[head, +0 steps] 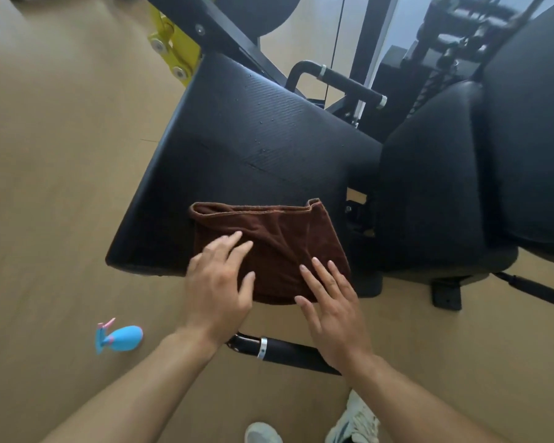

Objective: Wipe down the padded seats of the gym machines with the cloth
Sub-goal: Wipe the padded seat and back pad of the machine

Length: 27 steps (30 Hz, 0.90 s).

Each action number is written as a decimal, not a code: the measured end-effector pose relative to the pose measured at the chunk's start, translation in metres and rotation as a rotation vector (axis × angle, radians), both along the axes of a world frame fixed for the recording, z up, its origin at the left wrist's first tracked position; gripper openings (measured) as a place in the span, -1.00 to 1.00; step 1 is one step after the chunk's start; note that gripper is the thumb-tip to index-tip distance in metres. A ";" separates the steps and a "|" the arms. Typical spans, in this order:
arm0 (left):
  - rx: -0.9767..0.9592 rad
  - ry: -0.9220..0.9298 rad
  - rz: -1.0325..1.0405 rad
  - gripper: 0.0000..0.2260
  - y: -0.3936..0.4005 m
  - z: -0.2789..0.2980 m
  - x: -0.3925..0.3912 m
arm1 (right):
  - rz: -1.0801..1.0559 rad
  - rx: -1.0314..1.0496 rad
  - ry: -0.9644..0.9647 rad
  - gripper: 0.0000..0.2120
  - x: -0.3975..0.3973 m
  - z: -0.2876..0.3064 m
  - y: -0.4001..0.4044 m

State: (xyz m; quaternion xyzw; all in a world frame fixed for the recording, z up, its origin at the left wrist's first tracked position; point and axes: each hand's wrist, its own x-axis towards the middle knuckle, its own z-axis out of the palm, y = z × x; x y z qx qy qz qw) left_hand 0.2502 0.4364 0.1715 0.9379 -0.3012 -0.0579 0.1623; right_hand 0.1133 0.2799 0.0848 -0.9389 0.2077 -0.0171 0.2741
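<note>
Under both flat hands [219, 282]: cloth [269, 247].

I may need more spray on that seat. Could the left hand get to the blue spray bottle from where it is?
Probably yes. The spray bottle lies on open floor beside the left hand, which rests flat on the brown cloth holding nothing; nothing lies between them.

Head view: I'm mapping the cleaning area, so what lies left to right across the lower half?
Blue spray bottle → left hand → brown cloth → right hand → second black padded seat.
</note>
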 end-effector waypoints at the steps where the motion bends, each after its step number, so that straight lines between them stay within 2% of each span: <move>1: -0.040 -0.066 0.067 -0.56 0.005 0.004 0.009 | -0.058 0.010 -0.046 -0.52 0.005 0.006 -0.002; 4: -0.007 -0.137 0.225 -0.48 0.009 0.016 0.038 | -0.257 0.086 -0.137 -0.62 0.039 0.036 -0.016; 7: 0.107 -0.074 0.287 -0.43 0.003 0.023 0.064 | -0.194 0.108 -0.022 -0.34 0.079 0.062 -0.037; 9: 0.123 -0.073 0.260 -0.63 -0.001 0.028 0.071 | -0.096 0.074 0.159 -0.23 0.101 0.072 -0.051; 10: 0.119 -0.090 0.241 -0.77 -0.006 0.030 0.070 | -0.044 0.077 0.257 -0.25 0.109 0.073 -0.062; 12: 0.072 -0.083 0.234 -0.89 -0.009 0.030 0.068 | 0.078 0.016 0.318 -0.46 0.116 0.071 -0.075; 15: -0.058 0.008 0.304 -0.87 -0.006 0.029 0.069 | 0.151 -0.095 0.223 -0.84 0.108 0.068 -0.080; 17: -0.119 0.024 0.348 -0.90 -0.010 0.039 0.073 | 0.034 -0.034 0.126 -0.95 0.105 0.078 -0.085; 19: -0.117 -0.040 0.325 -0.82 -0.019 0.050 0.083 | -0.070 -0.028 0.060 -0.94 0.114 0.090 -0.094; 23: -0.091 -0.087 0.343 -0.82 -0.042 0.071 0.107 | -0.148 -0.019 0.027 -0.93 0.137 0.111 -0.110; 27: -0.208 -0.092 0.382 -0.84 -0.050 0.078 0.127 | -0.183 -0.015 -0.108 -0.89 0.143 0.121 -0.115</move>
